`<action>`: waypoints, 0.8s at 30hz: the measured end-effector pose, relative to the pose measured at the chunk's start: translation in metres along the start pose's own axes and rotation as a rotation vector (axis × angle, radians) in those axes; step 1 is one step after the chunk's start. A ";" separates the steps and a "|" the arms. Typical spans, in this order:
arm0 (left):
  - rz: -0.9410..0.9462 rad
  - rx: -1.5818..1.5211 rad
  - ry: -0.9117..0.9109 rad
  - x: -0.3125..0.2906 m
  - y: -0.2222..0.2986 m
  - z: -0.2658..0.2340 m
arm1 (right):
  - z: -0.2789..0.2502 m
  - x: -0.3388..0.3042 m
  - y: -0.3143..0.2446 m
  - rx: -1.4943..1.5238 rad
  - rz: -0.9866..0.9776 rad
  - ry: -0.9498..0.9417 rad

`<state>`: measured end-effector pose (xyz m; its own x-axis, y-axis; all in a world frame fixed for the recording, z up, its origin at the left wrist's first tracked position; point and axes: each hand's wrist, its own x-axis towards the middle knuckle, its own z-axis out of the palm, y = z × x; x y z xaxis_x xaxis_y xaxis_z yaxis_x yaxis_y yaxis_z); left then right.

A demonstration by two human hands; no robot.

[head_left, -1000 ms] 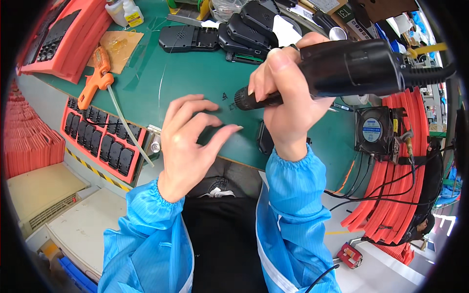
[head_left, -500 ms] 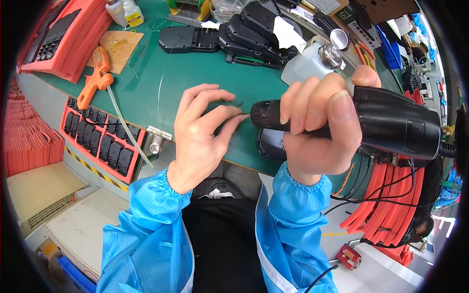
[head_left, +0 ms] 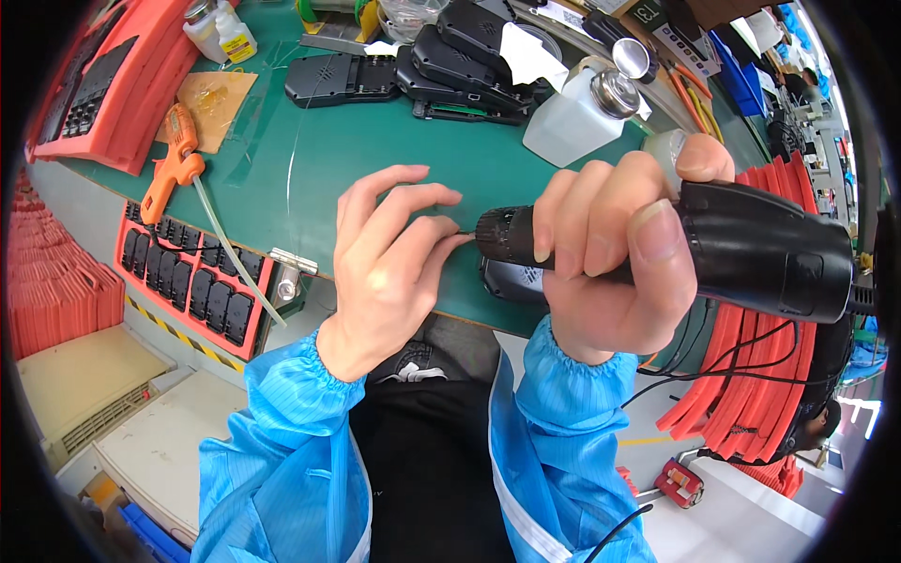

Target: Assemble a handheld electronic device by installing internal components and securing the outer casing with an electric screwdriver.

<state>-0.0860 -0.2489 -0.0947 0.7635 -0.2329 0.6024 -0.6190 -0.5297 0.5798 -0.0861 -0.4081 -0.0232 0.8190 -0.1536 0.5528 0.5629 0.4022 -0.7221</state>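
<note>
A: What does the right hand (head_left: pixel 610 263) hold, and how is it likely to handle?

B: It is wrapped tight round a black electric screwdriver (head_left: pixel 713 249), held level. The tool looks rigid and fairly heavy (its cord trails off right), so the ribbed collar near the bit seems the steadiest hold.

A: And the left hand (head_left: pixel 389 258)?

B: Its fingertips pinch together at the bit's tip; whether they hold a screw I cannot tell. Both meet above the green mat (head_left: pixel 375 159). Beyond stand a white dispenser bottle (head_left: pixel 577 117) and stacked black housings (head_left: pixel 450 61).
</note>
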 end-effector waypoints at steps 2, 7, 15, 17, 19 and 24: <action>0.030 -0.003 -0.038 0.000 0.000 0.002 | -0.003 -0.002 -0.003 -0.011 -0.003 0.000; -0.008 -0.054 -0.162 0.005 0.016 0.006 | -0.020 -0.005 -0.024 -0.023 -0.048 -0.007; -0.003 -0.095 -0.405 0.000 0.027 0.018 | -0.041 -0.002 -0.030 -0.208 -0.031 0.177; 0.001 -0.094 -0.425 -0.001 0.028 0.019 | -0.041 -0.002 -0.028 -0.269 -0.033 0.167; 0.022 -0.103 -0.437 -0.002 0.029 0.021 | -0.036 -0.001 -0.030 -0.315 -0.002 0.198; 0.013 -0.099 -0.435 -0.002 0.027 0.024 | -0.037 -0.002 -0.023 -0.365 0.041 0.224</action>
<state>-0.1000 -0.2825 -0.0933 0.7489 -0.5715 0.3354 -0.6275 -0.4490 0.6361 -0.0965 -0.4505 -0.0238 0.8229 -0.3528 0.4454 0.4986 0.0723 -0.8638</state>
